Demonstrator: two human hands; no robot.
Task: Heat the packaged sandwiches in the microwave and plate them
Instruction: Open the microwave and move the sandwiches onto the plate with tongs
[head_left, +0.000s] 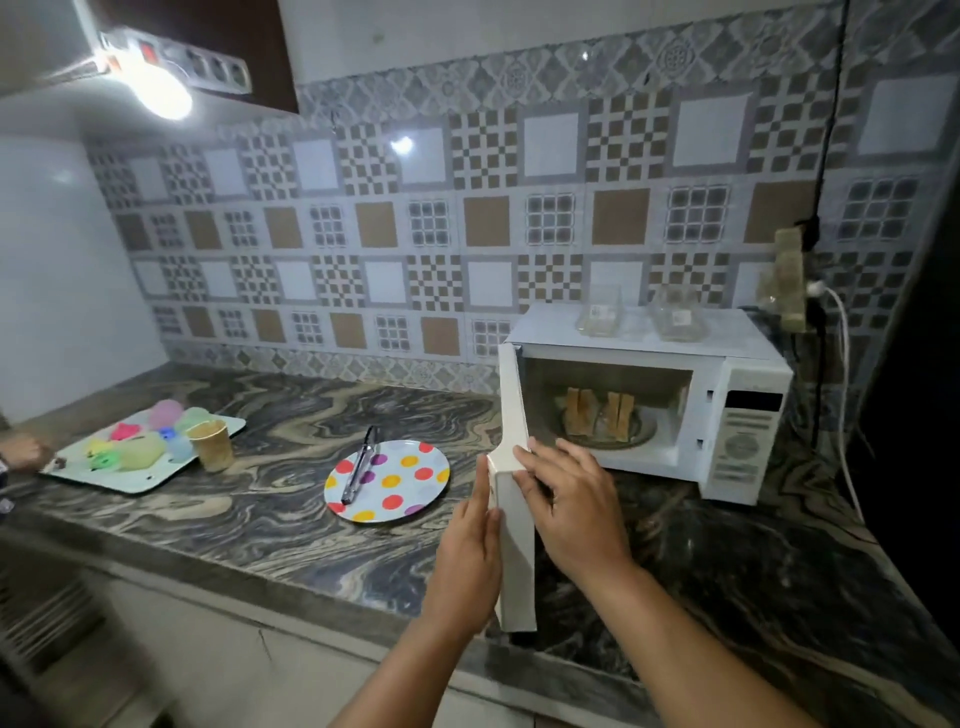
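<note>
Sandwiches (602, 418) upright on glass dish inside microwave (748, 415), unwrapped, cavity open. Door (514, 499) swung wide toward near edge of worktop (270, 499). Left hand (467, 561) flat, fingers straight against door's outer face; right hand (571, 509) spread on inner face near top edge. Whether opening or closing: cannot tell. If closing, push evenly with flat palm, clear right fingers first. Dotted plate (410, 480) with tongs (358, 465) left of door, ready for plating.
</note>
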